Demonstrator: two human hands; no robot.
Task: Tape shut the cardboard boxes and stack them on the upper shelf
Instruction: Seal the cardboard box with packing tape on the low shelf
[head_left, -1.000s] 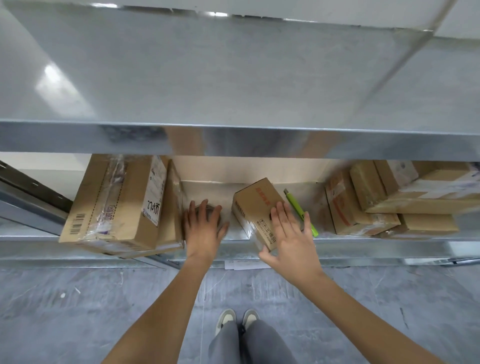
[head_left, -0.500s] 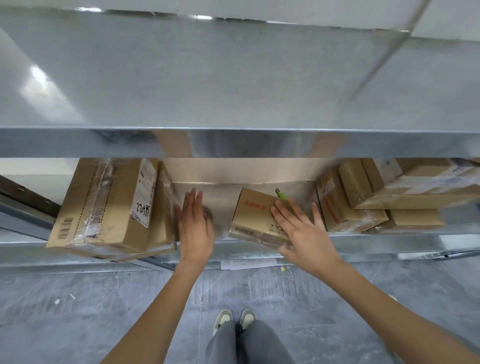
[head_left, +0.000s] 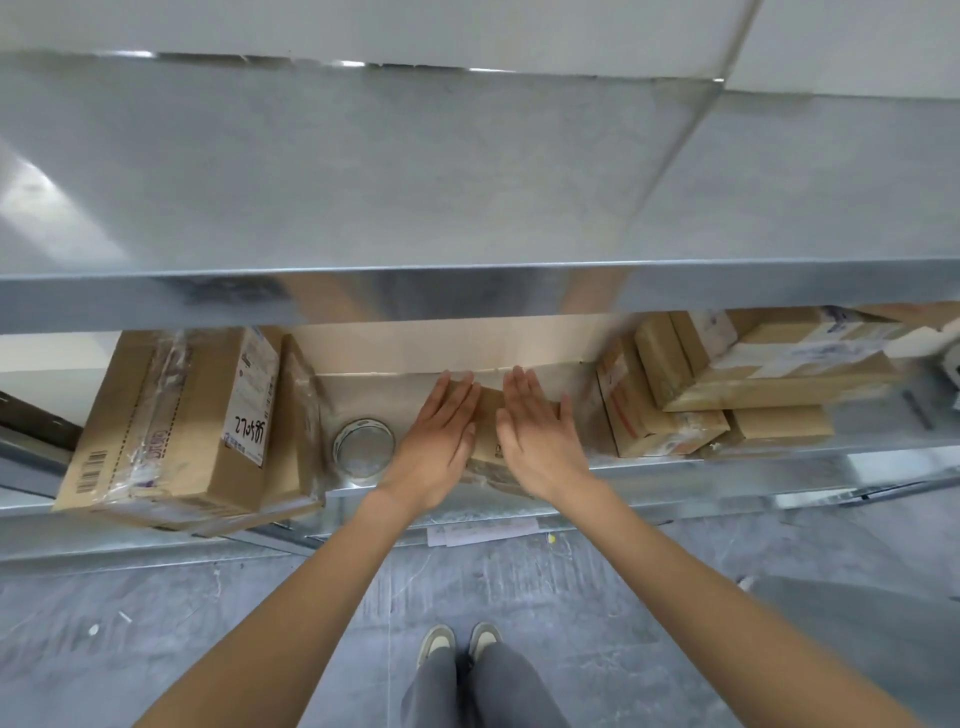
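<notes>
A small cardboard box (head_left: 488, 431) sat on the lower shelf (head_left: 779, 470), near its front edge and about midway along it. It was plain brown, with dark print on its near face and a crumpled clear film along its bottom edge; most of its top was hidden by the hands. The left hand (head_left: 439, 436) lay flat, palm down, over the box's left part, its fingers (head_left: 457, 395) extended, close together and pointing to the far side. The right hand (head_left: 537, 434) lay flat over the right part in the same way, fingers (head_left: 524, 395) straight with the thumb held apart to the right. Neither hand gripped anything. Both forearms reached up from the near side, bare.

Just left of the box a roll of tape (head_left: 363, 447) lay flat on the shelf. Further left stood a large carton (head_left: 171, 415) with a white label and film wrap. To the right, several brown parcels (head_left: 727, 395) were piled together. Above, the upper shelf (head_left: 467, 291) spanned the view, a bare metal sheet.
</notes>
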